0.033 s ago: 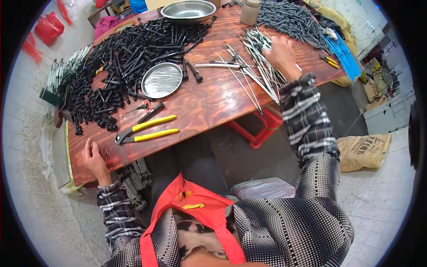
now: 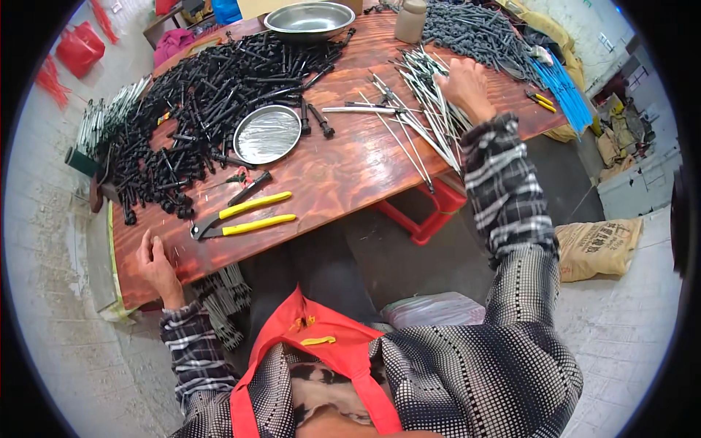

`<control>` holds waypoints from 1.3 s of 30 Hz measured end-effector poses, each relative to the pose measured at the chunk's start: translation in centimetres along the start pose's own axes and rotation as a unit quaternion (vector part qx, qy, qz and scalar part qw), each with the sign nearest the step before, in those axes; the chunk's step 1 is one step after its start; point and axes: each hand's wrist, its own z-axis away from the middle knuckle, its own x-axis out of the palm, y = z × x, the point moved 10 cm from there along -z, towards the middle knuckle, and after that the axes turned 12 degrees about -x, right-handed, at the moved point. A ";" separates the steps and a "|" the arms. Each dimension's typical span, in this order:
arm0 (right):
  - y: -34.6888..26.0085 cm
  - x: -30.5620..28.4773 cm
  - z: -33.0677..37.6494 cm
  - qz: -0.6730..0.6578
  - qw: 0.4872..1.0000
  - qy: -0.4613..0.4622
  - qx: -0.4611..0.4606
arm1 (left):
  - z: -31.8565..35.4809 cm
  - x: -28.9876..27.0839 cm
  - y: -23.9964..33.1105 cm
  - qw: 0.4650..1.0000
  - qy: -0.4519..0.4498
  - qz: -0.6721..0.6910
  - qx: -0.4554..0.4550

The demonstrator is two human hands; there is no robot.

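My left hand [image 2: 158,267] lies at the near left edge of the table, its fingers loosely stretched and holding nothing. Near it are cutting pliers [image 2: 241,216] with yellow handles and a single black tubular piece [image 2: 250,187]. At the right, my right hand [image 2: 467,85] is on a bundle of thin white rods [image 2: 431,109] with dark ends. Its fingers curl down among them, the fingertips partly hidden. Several of these rods spread loosely to the left. A round metal lid or dish [image 2: 267,134] stands beside a large heap of black tubular pieces [image 2: 241,73].
A metal bowl [image 2: 309,20] and a beige jar [image 2: 410,22] stand at the back. Grey pieces [image 2: 475,36], blue rods [image 2: 564,95] and small yellow-handled pliers [image 2: 541,101] lie farther right. Bundled rods [image 2: 109,117] stand at the left. A red stool [image 2: 418,219] sits beneath the table.
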 end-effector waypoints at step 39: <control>-5.7 2.3 6.9 -0.496 0.851 -0.045 0.168 | 0.0 1.0 -0.8 0.992 -0.072 0.102 0.016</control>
